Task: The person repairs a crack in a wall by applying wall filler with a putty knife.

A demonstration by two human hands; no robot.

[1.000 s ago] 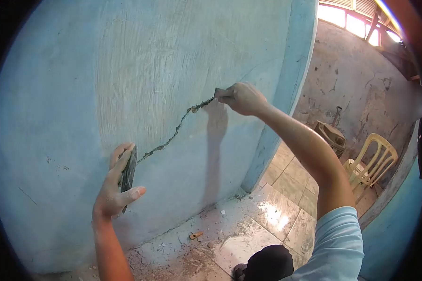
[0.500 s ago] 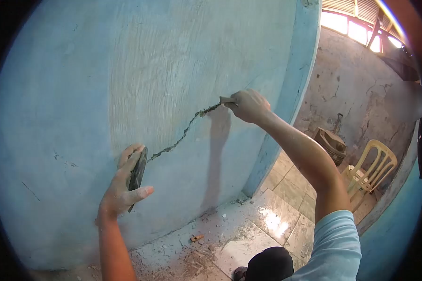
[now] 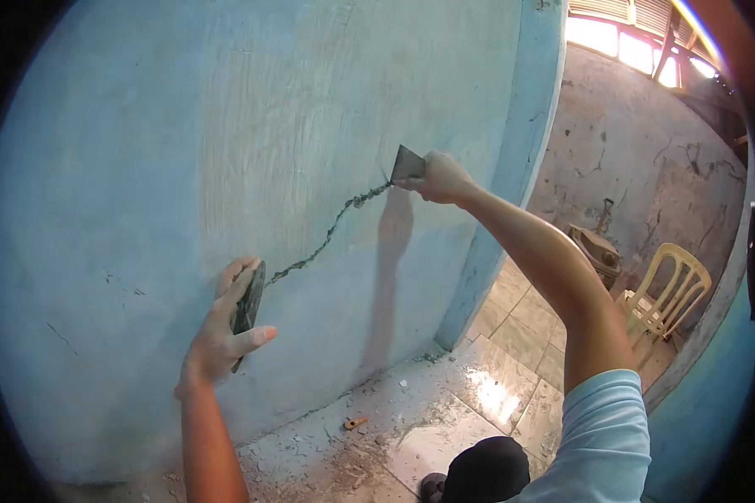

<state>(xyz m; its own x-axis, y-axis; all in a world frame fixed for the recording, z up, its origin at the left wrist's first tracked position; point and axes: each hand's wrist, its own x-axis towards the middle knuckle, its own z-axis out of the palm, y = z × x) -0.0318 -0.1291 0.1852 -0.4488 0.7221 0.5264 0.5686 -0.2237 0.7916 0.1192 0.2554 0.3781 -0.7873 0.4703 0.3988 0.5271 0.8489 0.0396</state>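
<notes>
A jagged crack (image 3: pixel 327 237) runs slantwise up the light blue wall (image 3: pixel 310 151). At its upper right end my right hand (image 3: pixel 445 178) is closed around a putty knife (image 3: pixel 407 163). The metal blade points left and its lower corner meets the end of the crack. My left hand (image 3: pixel 216 331) is by the lower end of the crack, gripping a dark flat plate (image 3: pixel 249 306) seen nearly edge-on. The thumb sticks out on the plate's right side, while the fingers curl behind it. What lies on the plate's far face is hidden.
Crumbled debris (image 3: pixel 344 461) and a small orange-brown object (image 3: pixel 355 423) lie on the tiled floor (image 3: pixel 512 323) below. Past the wall's edge (image 3: pixel 512 168) stand a cream plastic chair (image 3: pixel 671 289) and a dusty boxy object (image 3: pixel 596 251).
My right hand has turned the putty knife so its broad blade now shows, tilted upward. The left hand and the plate have barely moved.
</notes>
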